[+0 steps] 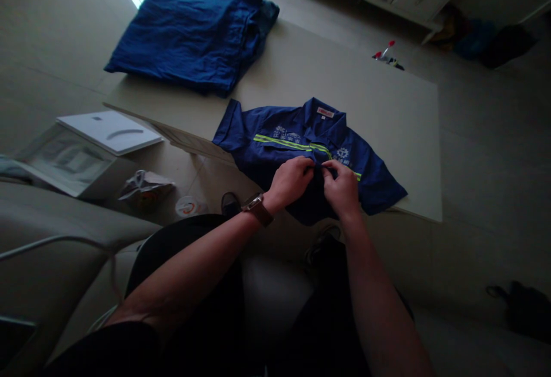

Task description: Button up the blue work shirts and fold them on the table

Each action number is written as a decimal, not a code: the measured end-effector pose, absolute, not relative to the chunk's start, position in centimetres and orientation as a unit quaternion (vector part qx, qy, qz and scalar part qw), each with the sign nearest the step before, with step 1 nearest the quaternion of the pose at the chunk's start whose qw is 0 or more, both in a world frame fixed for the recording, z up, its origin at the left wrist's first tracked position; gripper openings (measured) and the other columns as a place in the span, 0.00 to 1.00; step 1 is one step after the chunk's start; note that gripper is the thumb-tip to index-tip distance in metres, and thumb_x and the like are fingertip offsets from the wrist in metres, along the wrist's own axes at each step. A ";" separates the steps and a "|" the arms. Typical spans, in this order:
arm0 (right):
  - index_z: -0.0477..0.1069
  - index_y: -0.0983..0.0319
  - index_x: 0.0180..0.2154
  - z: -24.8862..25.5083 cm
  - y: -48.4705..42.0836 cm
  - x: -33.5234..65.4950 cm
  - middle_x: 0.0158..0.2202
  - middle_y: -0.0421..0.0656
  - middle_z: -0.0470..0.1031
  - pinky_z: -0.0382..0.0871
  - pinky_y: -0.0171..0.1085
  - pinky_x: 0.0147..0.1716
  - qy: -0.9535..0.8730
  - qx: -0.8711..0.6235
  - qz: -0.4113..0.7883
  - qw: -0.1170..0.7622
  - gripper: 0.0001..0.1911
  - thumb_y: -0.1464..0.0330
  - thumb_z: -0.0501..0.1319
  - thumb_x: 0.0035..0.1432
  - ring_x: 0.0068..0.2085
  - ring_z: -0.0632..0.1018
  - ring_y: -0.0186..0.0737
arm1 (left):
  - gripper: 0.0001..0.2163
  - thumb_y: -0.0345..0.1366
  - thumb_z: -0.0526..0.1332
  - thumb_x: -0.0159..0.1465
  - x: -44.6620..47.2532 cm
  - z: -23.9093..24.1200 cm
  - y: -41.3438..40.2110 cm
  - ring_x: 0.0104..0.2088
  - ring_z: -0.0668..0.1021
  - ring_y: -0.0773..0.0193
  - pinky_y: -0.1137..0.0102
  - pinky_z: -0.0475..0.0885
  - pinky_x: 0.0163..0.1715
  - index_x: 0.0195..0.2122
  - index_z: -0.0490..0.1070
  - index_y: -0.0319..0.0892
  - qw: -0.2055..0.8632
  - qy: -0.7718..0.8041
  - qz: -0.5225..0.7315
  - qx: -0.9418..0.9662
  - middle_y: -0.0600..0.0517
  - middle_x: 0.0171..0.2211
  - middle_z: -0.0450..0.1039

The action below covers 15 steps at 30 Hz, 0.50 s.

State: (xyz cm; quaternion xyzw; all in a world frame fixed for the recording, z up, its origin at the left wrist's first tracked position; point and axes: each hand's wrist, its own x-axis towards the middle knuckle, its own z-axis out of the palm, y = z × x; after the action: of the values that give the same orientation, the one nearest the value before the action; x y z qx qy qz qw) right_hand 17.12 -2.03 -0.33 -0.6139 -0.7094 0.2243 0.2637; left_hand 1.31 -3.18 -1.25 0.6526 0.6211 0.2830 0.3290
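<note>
A short-sleeved blue work shirt (275, 121) with yellow-green stripes and white print lies face up along the near edge of the table, its collar pointing away from me. The lower part of it hangs over the edge. At the front opening, just below the stripe, my left hand (293, 179) pinches the cloth. Close beside it, my right hand (342, 185) also grips the front edge between thumb and fingers. Whether a button sits between the fingertips is hidden. A watch (258, 209) with a brown strap is on my left wrist.
A heap of blue clothing (193, 27) lies on the far left of the white table (400, 113). Red-tipped items (387, 50) show past the far edge. On the floor at left are a white box (109, 130), a plastic bag (146, 186) and a round tub (189, 206).
</note>
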 end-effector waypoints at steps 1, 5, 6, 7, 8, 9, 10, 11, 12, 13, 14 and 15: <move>0.79 0.59 0.39 -0.3 -2.0 17.1 0.41 0.49 0.83 0.73 0.47 0.46 -0.710 -0.607 0.234 0.270 0.12 0.65 0.57 0.62 0.42 0.81 0.50 | 0.10 0.32 0.60 0.68 1.2 -1.1 -3.1 0.42 0.81 0.58 0.66 0.74 0.46 0.45 0.81 0.45 0.330 0.630 0.281 0.644 0.48 0.43 0.82; 0.79 0.59 0.37 -0.1 -1.5 17.5 0.39 0.47 0.84 0.74 0.46 0.46 -0.705 -0.576 0.296 0.288 0.11 0.64 0.59 0.59 0.42 0.81 0.50 | 0.10 0.32 0.60 0.68 0.9 -0.5 -3.1 0.42 0.81 0.57 0.65 0.74 0.45 0.45 0.80 0.47 0.326 0.647 0.277 0.631 0.48 0.43 0.82; 0.79 0.59 0.36 -0.1 -1.3 17.6 0.38 0.47 0.84 0.74 0.46 0.46 -0.701 -0.575 0.309 0.287 0.11 0.63 0.60 0.59 0.42 0.81 0.50 | 0.10 0.32 0.60 0.68 0.8 -0.4 -3.1 0.43 0.81 0.57 0.65 0.74 0.45 0.45 0.80 0.47 0.323 0.646 0.276 0.634 0.49 0.44 0.82; 0.79 0.59 0.36 -0.1 -1.2 17.7 0.38 0.46 0.84 0.74 0.46 0.45 -0.697 -0.576 0.319 0.286 0.11 0.62 0.60 0.58 0.41 0.81 0.49 | 0.10 0.32 0.60 0.69 0.9 -0.3 -3.2 0.44 0.81 0.57 0.65 0.74 0.46 0.45 0.80 0.47 0.320 0.643 0.275 0.638 0.49 0.45 0.82; 0.79 0.59 0.36 0.0 -1.2 17.8 0.38 0.46 0.84 0.74 0.46 0.45 -0.695 -0.577 0.323 0.283 0.11 0.62 0.60 0.58 0.41 0.81 0.49 | 0.10 0.32 0.59 0.69 0.9 -0.3 -3.2 0.45 0.81 0.57 0.65 0.74 0.47 0.46 0.80 0.47 0.318 0.640 0.276 0.642 0.48 0.46 0.81; 0.79 0.59 0.36 0.0 -1.1 17.9 0.37 0.47 0.84 0.74 0.46 0.45 -0.695 -0.578 0.323 0.281 0.11 0.62 0.60 0.58 0.41 0.81 0.49 | 0.11 0.32 0.59 0.69 0.9 -0.3 -3.2 0.46 0.81 0.57 0.65 0.74 0.48 0.46 0.80 0.47 0.318 0.637 0.277 0.646 0.48 0.47 0.81; 0.80 0.59 0.36 0.0 -1.1 17.9 0.37 0.47 0.84 0.74 0.45 0.44 -0.697 -0.580 0.319 0.277 0.11 0.62 0.60 0.58 0.40 0.81 0.49 | 0.11 0.32 0.58 0.70 1.0 -0.4 -3.3 0.46 0.81 0.57 0.65 0.74 0.48 0.46 0.80 0.47 0.319 0.632 0.279 0.648 0.48 0.48 0.81; 0.80 0.59 0.36 -0.1 -1.1 18.0 0.37 0.47 0.84 0.74 0.45 0.44 -0.698 -0.584 0.310 0.274 0.11 0.62 0.60 0.58 0.40 0.81 0.49 | 0.11 0.32 0.58 0.70 1.0 -0.5 -3.3 0.46 0.80 0.58 0.65 0.74 0.49 0.47 0.80 0.47 0.323 0.626 0.282 0.652 0.48 0.48 0.81; 0.80 0.59 0.36 -0.1 -1.1 18.1 0.37 0.47 0.84 0.74 0.45 0.44 -0.701 -0.589 0.300 0.270 0.11 0.63 0.60 0.58 0.40 0.81 0.50 | 0.11 0.32 0.58 0.70 1.1 -0.6 -3.3 0.46 0.80 0.58 0.65 0.74 0.49 0.47 0.80 0.46 0.327 0.619 0.284 0.656 0.48 0.48 0.81; 0.80 0.59 0.36 -0.1 -1.2 18.1 0.38 0.48 0.84 0.73 0.46 0.45 -0.702 -0.595 0.287 0.265 0.11 0.63 0.60 0.59 0.41 0.81 0.50 | 0.11 0.31 0.58 0.69 1.1 -0.8 -3.3 0.46 0.81 0.58 0.65 0.74 0.50 0.47 0.80 0.46 0.331 0.610 0.287 0.661 0.48 0.47 0.81; 0.80 0.59 0.37 -0.2 -1.2 18.2 0.39 0.49 0.84 0.73 0.46 0.45 -0.703 -0.605 0.270 0.260 0.11 0.64 0.60 0.59 0.42 0.81 0.51 | 0.12 0.31 0.58 0.69 1.2 -0.9 -3.3 0.46 0.81 0.59 0.65 0.74 0.50 0.46 0.80 0.45 0.336 0.599 0.290 0.667 0.48 0.47 0.81; 0.80 0.59 0.37 -0.2 -1.3 18.3 0.39 0.50 0.84 0.73 0.47 0.46 -0.701 -0.617 0.252 0.255 0.11 0.64 0.60 0.60 0.43 0.81 0.52 | 0.12 0.30 0.57 0.69 1.2 -1.0 -3.3 0.46 0.81 0.59 0.65 0.74 0.51 0.46 0.80 0.44 0.340 0.587 0.293 0.674 0.48 0.47 0.81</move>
State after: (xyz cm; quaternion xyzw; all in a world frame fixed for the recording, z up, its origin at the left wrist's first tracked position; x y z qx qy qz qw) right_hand 18.26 -1.26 -0.19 -0.6165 -0.7009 0.2523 0.2550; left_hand 1.22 -3.25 -0.99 0.6738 0.5870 0.2930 0.3400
